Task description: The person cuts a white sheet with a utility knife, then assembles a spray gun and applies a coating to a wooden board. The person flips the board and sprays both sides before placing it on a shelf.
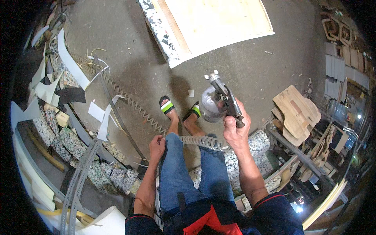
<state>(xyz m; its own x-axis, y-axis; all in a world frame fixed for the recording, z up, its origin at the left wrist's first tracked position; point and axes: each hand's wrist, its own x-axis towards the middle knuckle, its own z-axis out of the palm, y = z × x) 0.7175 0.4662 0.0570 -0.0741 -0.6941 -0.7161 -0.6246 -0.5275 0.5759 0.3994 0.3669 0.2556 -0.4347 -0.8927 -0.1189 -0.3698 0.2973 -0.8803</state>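
Observation:
My right hand [237,131] is wrapped round the grip of a metal spray gun [226,98], held out in front of my right knee. A clear round cup [211,105] with whitish contents sits on the gun. From near this hand a coiled air hose [203,141] runs left across my right leg, past my left leg, and on over the floor to the far left. Beside my left knee, my left hand [157,145] is closed, its fingers curled close to the hose. Whether it grips the hose or something else is hidden.
A pale panel [223,23] with a speckled foam edge lies ahead. Foam blocks [80,145], white offcuts [72,62] and perforated metal strips [80,180] crowd the left. At right are cut plywood pieces [295,113] on a rack and a speckled foam roll [254,147].

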